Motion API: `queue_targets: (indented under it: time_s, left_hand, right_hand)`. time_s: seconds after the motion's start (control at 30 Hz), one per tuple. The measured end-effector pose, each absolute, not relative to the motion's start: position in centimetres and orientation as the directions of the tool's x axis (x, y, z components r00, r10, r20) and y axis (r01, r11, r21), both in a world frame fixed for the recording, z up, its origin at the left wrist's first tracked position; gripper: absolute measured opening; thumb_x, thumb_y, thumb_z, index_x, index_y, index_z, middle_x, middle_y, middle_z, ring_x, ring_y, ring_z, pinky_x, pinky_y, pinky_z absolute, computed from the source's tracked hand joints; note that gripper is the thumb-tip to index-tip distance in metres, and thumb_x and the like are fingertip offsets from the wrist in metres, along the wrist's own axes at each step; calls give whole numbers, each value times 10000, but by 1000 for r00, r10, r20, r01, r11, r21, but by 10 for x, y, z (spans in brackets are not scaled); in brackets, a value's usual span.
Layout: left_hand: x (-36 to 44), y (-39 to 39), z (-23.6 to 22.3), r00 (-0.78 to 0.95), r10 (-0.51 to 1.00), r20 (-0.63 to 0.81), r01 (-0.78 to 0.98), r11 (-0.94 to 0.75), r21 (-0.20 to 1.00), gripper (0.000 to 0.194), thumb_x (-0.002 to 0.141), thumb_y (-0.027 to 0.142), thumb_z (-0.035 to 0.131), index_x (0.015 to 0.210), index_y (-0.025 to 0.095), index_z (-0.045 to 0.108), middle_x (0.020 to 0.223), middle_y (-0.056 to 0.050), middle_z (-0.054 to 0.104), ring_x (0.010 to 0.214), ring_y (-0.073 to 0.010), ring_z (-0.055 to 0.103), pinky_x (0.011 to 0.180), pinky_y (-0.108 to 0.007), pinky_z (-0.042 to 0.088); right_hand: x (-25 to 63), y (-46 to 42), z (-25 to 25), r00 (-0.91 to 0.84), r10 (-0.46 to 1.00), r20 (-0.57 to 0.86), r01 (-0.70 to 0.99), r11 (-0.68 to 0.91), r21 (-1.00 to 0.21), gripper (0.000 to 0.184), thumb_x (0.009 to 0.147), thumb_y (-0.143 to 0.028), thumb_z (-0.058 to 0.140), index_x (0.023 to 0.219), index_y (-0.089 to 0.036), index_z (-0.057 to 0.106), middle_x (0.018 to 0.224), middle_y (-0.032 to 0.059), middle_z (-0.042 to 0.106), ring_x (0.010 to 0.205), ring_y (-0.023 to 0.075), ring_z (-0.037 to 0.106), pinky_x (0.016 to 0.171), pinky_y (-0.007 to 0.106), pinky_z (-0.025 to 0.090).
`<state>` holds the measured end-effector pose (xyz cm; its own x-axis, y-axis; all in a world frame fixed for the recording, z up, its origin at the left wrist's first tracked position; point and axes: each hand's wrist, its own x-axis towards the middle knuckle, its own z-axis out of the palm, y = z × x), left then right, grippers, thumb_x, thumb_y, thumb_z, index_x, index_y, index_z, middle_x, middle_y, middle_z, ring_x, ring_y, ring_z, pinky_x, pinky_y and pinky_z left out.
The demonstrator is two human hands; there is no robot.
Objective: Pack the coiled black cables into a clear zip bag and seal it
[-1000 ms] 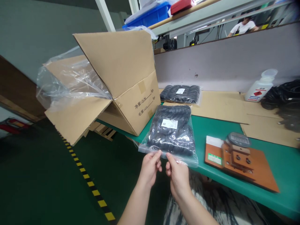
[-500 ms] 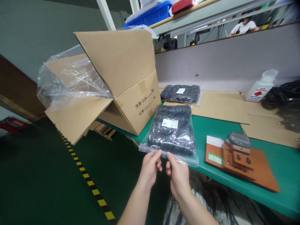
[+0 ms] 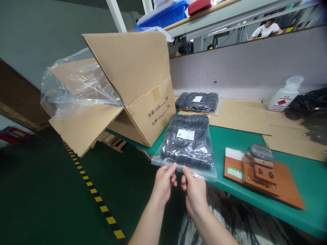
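Note:
A clear plastic bag [image 3: 187, 144] filled with black rubber rings and bearing a white label lies on the green table [image 3: 301, 180], its open end hanging over the near edge. My left hand [image 3: 163, 183] pinches that near edge of the bag between thumb and fingers. Right beside it, my right hand [image 3: 194, 192] pinches the same edge. Both hands are closed on the plastic, almost touching each other.
A large cardboard box [image 3: 127, 88] with open flaps and a clear liner stands at the left. A second filled bag [image 3: 198, 102] lies on cardboard sheets behind. An orange fixture with a round gauge [image 3: 260, 170] sits to the right. Further right stand a white bottle [image 3: 283, 95] and black rings [image 3: 310, 109]. A person sits far behind.

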<state>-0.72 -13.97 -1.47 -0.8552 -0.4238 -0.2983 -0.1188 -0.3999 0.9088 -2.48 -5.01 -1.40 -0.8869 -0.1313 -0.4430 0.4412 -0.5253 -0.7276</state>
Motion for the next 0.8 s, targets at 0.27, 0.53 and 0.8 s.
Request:
queue_targets:
  time_s: [0.27, 0.53, 0.8]
  left_hand:
    - [-5, -129, -17, -861, -368, -351, -176, -432, 884, 385, 716, 478, 792, 780, 129, 642, 569, 73, 379, 443, -50, 360, 371, -163, 342]
    - [-8, -121, -15, -858, -384, -342, -177, -404, 898, 378, 694, 463, 816, 767, 117, 680, 516, 76, 374, 440, -49, 359, 384, -160, 355]
    - [7, -105, -13, -856, -350, -382, -227, -410, 884, 376, 704, 466, 810, 738, 120, 668, 501, 73, 380, 419, -44, 344, 372, -164, 339]
  right_hand:
    - [-19, -28, -15, -880, -111, -461, 455, -477, -752, 476, 653, -528, 796, 524, -150, 537, 430, -24, 511, 378, 65, 382, 391, 202, 251]
    - [-22, 1, -13, -883, 1, -470, 414, -468, -781, 517, 598, -552, 824, 470, -138, 543, 410, -23, 493, 366, 50, 365, 399, 196, 246]
    - [-16, 22, -14, -878, -9, -478, 433, -438, -788, 496, 626, -532, 821, 484, -144, 546, 431, -21, 505, 383, 54, 385, 418, 193, 289]
